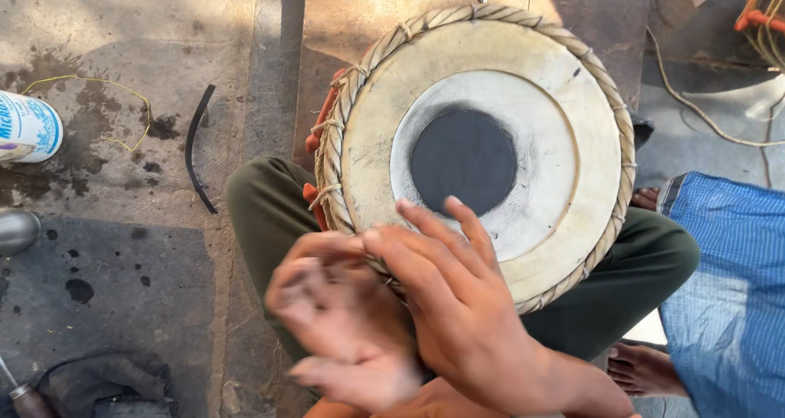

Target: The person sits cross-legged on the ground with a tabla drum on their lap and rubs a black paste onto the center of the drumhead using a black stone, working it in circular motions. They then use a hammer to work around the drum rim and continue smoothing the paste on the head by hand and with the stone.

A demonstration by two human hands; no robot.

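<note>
A round hand drum (478,152) rests on my lap between my green-trousered legs (266,201). Its pale skin head has a black circular patch (464,160) in the middle and a braided strap rim (609,91). My right hand (458,295) lies over the near rim, with its fingers stretched onto the pale skin just below the black patch and nothing in them. My left hand (339,328) is beside it at the drum's near-left edge. It is blurred, with its fingers partly curled towards the rim, and I cannot tell whether it grips anything.
A white can (24,128), a metal object (15,230), a curved black strip (196,148) and a yellow wire (98,83) lie on the stained stone floor at left. A blue checked cloth (728,287) and a bare foot (642,369) are at right, with cords (760,17) at the top right.
</note>
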